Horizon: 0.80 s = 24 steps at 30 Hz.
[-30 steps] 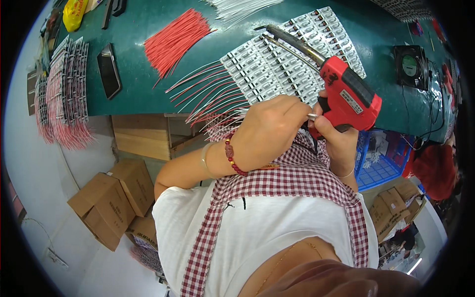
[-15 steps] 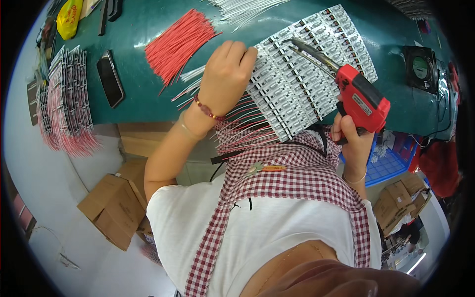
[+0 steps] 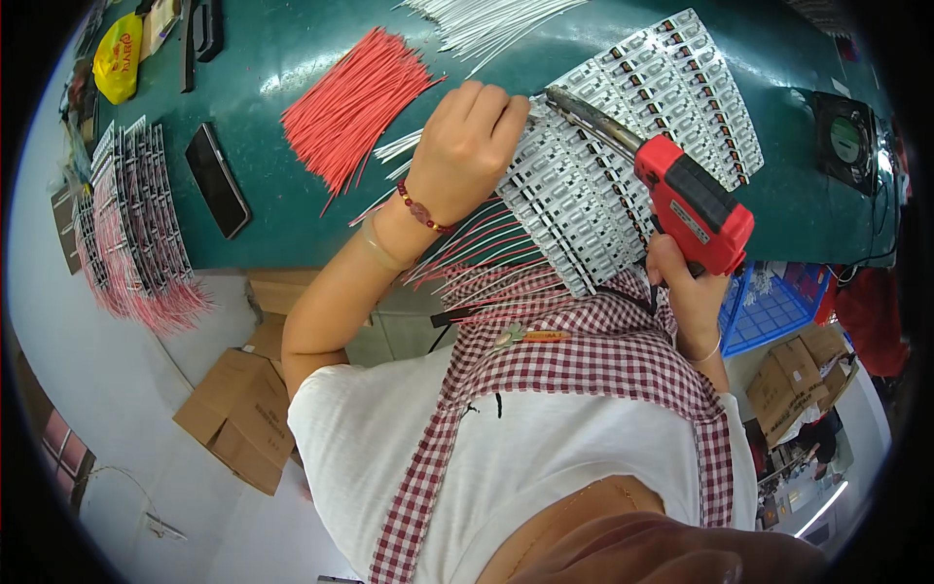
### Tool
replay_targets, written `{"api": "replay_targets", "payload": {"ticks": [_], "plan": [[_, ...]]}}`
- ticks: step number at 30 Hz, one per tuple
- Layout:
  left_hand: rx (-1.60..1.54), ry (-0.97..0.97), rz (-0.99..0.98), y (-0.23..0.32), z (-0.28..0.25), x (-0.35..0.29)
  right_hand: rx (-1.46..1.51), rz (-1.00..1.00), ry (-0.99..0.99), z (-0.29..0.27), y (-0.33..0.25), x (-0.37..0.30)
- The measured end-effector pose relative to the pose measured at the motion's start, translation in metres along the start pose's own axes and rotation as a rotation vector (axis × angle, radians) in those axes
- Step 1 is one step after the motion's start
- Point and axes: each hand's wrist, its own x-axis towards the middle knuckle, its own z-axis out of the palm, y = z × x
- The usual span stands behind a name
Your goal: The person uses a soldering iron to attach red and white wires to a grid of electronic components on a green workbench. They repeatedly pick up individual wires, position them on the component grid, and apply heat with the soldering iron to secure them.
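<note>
My left hand (image 3: 467,141) is closed in a pinch at the upper left edge of a pale panel of small boards (image 3: 623,146). White wires (image 3: 397,148) stick out to the left from under this hand; its fingertips are partly hidden. My right hand (image 3: 689,282) grips the handle of a red and black soldering gun (image 3: 693,204). The gun's dark tip reaches the panel's upper left edge, right beside my left fingertips; whether it touches is unclear. Red and white wires (image 3: 486,243) trail from the panel's lower left side toward my checked apron.
On the green table (image 3: 263,127) lie a pile of red wires (image 3: 355,107), white wires (image 3: 491,21) and a phone (image 3: 218,180). Wired panels (image 3: 141,214) stand at left, a black fan-like device (image 3: 844,141) at right. Below are a blue basket (image 3: 769,311) and cardboard boxes (image 3: 238,419).
The soldering gun has moved left across the panel, bringing its tip close to my left fingertips. The whole view has shifted slightly. My left hand stays pinched at the panel's edge.
</note>
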Motion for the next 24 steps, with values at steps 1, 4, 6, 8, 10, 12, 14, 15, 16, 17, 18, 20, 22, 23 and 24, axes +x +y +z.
{"api": "replay_targets", "payload": {"ticks": [1, 4, 6, 8, 10, 12, 14, 15, 16, 17, 18, 20, 22, 23, 24], "plan": [[-0.004, -0.010, -0.006, 0.000, 0.000, 0.001, -0.008, -0.029, -0.005, -0.001, 0.003, 0.001], [-0.016, -0.025, -0.014, -0.001, 0.000, 0.001, -0.015, -0.001, 0.037, -0.001, 0.005, 0.001], [-0.023, -0.013, -0.007, -0.002, 0.002, 0.001, -0.011, 0.031, 0.057, -0.001, 0.005, 0.000], [-0.017, -0.013, -0.010, -0.002, 0.002, 0.001, -0.005, 0.034, 0.049, -0.002, 0.005, 0.000], [-0.012, -0.016, -0.012, -0.002, 0.001, 0.001, -0.022, 0.032, 0.036, -0.006, 0.006, -0.003], [-0.006, -0.022, -0.015, -0.001, 0.001, 0.001, -0.013, 0.064, 0.030, -0.010, 0.005, -0.008], [-0.004, -0.007, -0.004, -0.001, 0.001, 0.001, 0.023, 0.130, 0.031, -0.013, 0.002, -0.011], [-0.002, 0.000, 0.001, -0.001, 0.001, 0.001, 0.038, 0.124, 0.032, -0.012, 0.002, -0.011], [0.005, -0.005, 0.000, -0.001, 0.002, 0.001, 0.054, 0.119, 0.035, -0.011, 0.002, -0.011], [0.012, -0.009, -0.002, -0.001, 0.002, 0.001, 0.069, 0.113, 0.038, -0.011, 0.003, -0.011], [0.018, -0.014, -0.003, 0.000, 0.002, 0.001, 0.089, 0.110, 0.036, -0.011, 0.004, -0.012], [0.061, -0.048, -0.002, 0.000, -0.001, 0.002, 0.133, 0.105, 0.031, -0.011, 0.008, -0.014], [0.099, -0.045, 0.006, 0.003, -0.005, 0.003, 0.086, 0.014, 0.030, -0.008, 0.008, -0.013], [0.114, -0.025, 0.014, 0.006, -0.008, 0.003, 0.063, -0.031, 0.029, -0.007, 0.009, -0.013], [0.130, -0.005, 0.021, 0.009, -0.010, 0.003, 0.078, -0.033, 0.022, -0.007, 0.009, -0.014]]}}
